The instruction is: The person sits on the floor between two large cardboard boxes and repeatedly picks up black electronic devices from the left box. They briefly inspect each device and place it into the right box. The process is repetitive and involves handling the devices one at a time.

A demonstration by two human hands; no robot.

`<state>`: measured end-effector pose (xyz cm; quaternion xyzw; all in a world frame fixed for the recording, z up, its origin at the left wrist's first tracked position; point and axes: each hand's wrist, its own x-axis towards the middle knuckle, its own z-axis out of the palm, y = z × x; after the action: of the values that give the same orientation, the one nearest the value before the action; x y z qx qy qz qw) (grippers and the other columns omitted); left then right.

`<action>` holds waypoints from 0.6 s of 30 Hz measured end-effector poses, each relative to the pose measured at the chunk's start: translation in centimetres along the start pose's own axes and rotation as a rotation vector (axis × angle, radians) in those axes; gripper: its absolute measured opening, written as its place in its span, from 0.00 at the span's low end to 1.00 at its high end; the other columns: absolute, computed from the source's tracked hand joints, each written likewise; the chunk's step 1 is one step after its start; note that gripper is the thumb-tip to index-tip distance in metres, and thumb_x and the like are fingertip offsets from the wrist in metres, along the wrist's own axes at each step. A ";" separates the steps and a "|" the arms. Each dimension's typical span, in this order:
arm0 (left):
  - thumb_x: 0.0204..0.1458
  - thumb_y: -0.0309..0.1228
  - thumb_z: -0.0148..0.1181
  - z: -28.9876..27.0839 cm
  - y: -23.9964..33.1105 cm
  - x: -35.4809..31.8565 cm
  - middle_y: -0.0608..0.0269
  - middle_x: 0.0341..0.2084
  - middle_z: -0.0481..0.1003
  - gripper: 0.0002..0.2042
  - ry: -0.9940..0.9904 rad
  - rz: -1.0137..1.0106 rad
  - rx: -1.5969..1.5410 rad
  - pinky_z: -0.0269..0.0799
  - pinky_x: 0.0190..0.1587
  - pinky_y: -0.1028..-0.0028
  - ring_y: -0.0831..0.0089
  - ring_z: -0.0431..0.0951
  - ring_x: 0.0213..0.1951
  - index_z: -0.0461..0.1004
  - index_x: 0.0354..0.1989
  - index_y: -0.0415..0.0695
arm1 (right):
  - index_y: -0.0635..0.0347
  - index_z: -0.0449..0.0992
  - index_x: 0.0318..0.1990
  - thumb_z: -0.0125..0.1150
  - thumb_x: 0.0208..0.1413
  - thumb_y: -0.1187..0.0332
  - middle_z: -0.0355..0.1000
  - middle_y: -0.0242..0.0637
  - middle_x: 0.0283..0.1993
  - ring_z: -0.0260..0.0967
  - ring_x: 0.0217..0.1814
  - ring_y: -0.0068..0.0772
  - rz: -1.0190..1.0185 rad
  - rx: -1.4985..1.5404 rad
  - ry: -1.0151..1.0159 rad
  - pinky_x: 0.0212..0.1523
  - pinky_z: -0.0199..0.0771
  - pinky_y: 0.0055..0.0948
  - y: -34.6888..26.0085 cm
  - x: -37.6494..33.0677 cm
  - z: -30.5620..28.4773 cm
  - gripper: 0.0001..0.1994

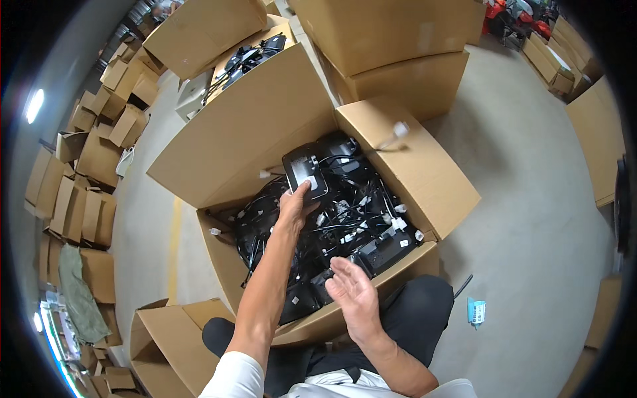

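My left hand (294, 204) reaches into an open cardboard box (242, 149) in front of me. Its thumb and fingers grip a flat black rectangular device (302, 166) with rounded corners and a pale label. A black cable runs from about there toward a white connector (401, 129), blurred, over the right flap. Under the device, the box holds several similar black units (381, 252) with tangled cables and white plugs (398, 223). Over the near edge of the box, my right hand (356, 295) is held up with its fingers stretched out and nothing in it.
Behind stands another open carton (206, 33) with black cabled parts (255, 56). Large cartons (405, 73) are stacked at the back right. An open box (179, 345) sits by my left knee. A blue packet (476, 312) lies on the floor at right. Many cartons line the left.
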<state>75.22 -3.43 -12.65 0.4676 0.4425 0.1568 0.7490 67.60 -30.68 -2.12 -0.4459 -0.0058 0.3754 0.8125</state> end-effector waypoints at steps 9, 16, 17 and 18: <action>0.63 0.52 0.56 2.4 -0.8 3.3 0.46 0.36 0.77 0.31 0.073 -0.033 0.287 0.86 0.24 0.65 0.62 0.80 0.24 0.72 0.49 0.26 | 0.69 0.74 0.56 0.65 0.64 0.70 0.76 0.39 0.55 0.73 0.57 0.27 0.028 -0.173 -0.062 0.60 0.72 0.27 1.4 -0.4 -0.1 0.16; 0.61 0.59 0.50 -6.6 1.9 -2.0 0.27 0.45 0.77 0.45 0.159 0.334 0.956 0.78 0.50 0.52 0.36 0.81 0.45 0.57 0.67 0.22 | 0.67 0.79 0.46 0.61 0.64 0.74 0.78 0.35 0.45 0.74 0.48 0.26 -0.011 -0.549 -0.190 0.54 0.74 0.26 4.5 -2.5 3.9 0.07; 0.60 0.57 0.55 -6.0 5.4 -5.3 0.27 0.45 0.77 0.37 -0.103 0.442 0.937 0.73 0.55 0.53 0.38 0.79 0.49 0.72 0.53 0.25 | 0.67 0.79 0.45 0.60 0.64 0.73 0.77 0.34 0.43 0.74 0.47 0.26 -0.063 -0.564 -0.138 0.52 0.74 0.26 4.6 -1.6 2.7 0.07; 0.60 0.54 0.56 -7.2 8.5 -9.5 0.32 0.39 0.79 0.33 -0.258 0.586 0.913 0.75 0.50 0.53 0.42 0.81 0.45 0.75 0.47 0.27 | 0.67 0.79 0.44 0.60 0.65 0.73 0.77 0.34 0.43 0.73 0.46 0.25 -0.095 -0.601 -0.134 0.51 0.74 0.25 4.3 -1.3 2.1 0.07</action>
<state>65.62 -1.22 -1.88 0.8633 0.2218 0.0924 0.4438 63.36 -28.57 -3.64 -0.6396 -0.1909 0.3471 0.6587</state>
